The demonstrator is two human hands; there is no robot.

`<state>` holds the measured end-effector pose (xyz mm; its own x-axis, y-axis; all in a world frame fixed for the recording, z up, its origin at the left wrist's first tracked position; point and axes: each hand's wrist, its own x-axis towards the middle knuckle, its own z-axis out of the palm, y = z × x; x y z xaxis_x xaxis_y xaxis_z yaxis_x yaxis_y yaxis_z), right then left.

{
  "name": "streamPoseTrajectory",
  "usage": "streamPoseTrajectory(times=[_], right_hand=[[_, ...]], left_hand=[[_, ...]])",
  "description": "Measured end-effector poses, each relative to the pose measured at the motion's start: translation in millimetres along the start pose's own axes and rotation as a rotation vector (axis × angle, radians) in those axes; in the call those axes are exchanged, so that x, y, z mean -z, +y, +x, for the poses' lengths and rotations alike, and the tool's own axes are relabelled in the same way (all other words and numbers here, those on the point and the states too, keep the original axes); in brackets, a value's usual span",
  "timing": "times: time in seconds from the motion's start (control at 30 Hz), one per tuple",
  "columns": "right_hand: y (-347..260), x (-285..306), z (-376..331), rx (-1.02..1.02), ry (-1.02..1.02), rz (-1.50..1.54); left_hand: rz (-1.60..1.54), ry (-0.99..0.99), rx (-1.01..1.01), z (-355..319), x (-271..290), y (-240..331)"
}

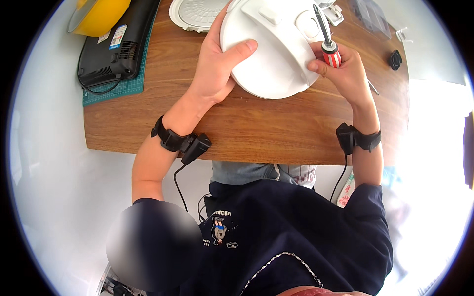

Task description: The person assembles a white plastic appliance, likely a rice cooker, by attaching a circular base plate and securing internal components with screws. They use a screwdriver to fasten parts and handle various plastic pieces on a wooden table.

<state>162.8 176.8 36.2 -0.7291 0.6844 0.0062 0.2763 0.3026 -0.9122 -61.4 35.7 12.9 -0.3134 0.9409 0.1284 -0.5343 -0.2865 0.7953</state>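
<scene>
A large round white appliance lid (269, 64) with a raised band across it is held tilted above the wooden table. My left hand (212, 69) grips its left edge, the thumb lying on the top face and the fingers hidden behind. My right hand (344, 69), at the lid's right edge, is closed round a screwdriver (331, 55) with a red-and-white striped handle. Its dark shaft points up and away from me. Whether some right-hand fingers also support the lid from behind is hidden.
Beyond the lid lies a ribbed white disc (195, 16). At left, a black device (106, 61) with a cable rests on a green cutting mat (133, 87), beside a yellow bowl (101, 18). A clear plastic box (371, 19), a small black part (395, 59) and a thin metal rod (374, 88) lie right.
</scene>
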Motion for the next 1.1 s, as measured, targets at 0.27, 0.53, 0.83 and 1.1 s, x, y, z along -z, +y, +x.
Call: streamPoseTrajectory(times=[0.27,0.53,0.83,1.1], right_hand=[[5.7,6.5,7.4,-0.066,0.007,0.073],[-12.7,15.3,1.8,-0.155,-0.024,0.034],[-8.4,23.7,-14.4,-0.108,-0.070,0.289],[3.8,30.8,-10.9,0.169,-0.024,0.361]], left_hand=[[0.062,-0.076,0.066,-5.7,6.7,0.2],[0.012,-0.062,0.105,-8.2,0.6,-2.1],[0.019,0.017,0.068,-8.1,2.0,-3.1],[0.030,0.015,0.118,-5.2,9.3,-4.3]])
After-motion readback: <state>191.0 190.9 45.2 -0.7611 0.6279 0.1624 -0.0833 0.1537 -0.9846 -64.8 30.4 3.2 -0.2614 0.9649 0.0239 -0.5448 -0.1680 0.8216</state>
